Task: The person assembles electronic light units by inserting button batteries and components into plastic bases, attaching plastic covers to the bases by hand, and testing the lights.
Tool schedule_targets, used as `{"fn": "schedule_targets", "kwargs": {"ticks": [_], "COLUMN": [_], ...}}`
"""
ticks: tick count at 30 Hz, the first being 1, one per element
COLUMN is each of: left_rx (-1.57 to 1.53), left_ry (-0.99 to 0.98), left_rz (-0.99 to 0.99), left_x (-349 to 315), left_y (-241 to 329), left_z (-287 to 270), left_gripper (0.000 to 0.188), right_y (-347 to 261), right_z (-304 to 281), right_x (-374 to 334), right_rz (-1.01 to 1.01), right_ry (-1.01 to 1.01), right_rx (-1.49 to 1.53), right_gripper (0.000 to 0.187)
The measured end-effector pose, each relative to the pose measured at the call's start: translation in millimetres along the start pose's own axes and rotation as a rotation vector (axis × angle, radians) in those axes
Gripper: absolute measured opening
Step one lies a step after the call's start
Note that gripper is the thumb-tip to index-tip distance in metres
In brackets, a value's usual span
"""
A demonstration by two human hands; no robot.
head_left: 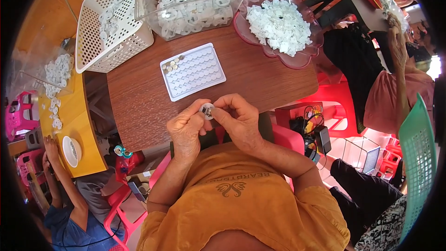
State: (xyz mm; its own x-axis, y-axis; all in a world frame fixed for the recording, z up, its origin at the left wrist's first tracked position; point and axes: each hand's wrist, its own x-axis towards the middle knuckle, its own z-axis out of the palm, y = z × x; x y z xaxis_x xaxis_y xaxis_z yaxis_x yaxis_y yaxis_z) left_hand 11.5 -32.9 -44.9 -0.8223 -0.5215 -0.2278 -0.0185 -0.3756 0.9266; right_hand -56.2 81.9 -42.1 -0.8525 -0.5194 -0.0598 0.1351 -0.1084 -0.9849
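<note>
Close to the table's near edge, my left hand [186, 125] pinches a small round white plastic part [207, 110] with dark and metallic bits in its middle. From the other side, the thumb and forefinger of my right hand [239, 122] close on the same part and cover some of it. Beyond my hands lies a white moulded tray [204, 76] with rows of round pockets. Several coin-like silvery button cells [172, 65] sit at its left end.
A clear bin [195, 2] of round white parts, a perforated white basket [118, 53] and a pink scalloped bowl [297, 62] of small translucent pieces line the table's far side. People sit at left and right. A green basket [416, 158] stands at far right.
</note>
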Motion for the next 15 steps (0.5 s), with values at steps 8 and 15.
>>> {"fn": "schedule_targets", "kwargs": {"ticks": [8, 15], "left_rx": [-0.038, -0.045], "left_ry": [-0.004, 0.013], "left_rz": [-0.129, -0.075], "left_x": [0.2, 0.2], "left_y": [11.1, 4.9], "left_z": [3.0, 3.8], "left_gripper": [0.025, 0.023], "right_y": [-4.7, -6.6], "right_z": [-1.2, 1.9], "right_x": [1.2, 1.6], "right_rz": [0.058, 0.046], "right_ry": [-0.008, 0.002], "right_rx": [0.1, 0.131], "right_gripper": [0.01, 0.005]}}
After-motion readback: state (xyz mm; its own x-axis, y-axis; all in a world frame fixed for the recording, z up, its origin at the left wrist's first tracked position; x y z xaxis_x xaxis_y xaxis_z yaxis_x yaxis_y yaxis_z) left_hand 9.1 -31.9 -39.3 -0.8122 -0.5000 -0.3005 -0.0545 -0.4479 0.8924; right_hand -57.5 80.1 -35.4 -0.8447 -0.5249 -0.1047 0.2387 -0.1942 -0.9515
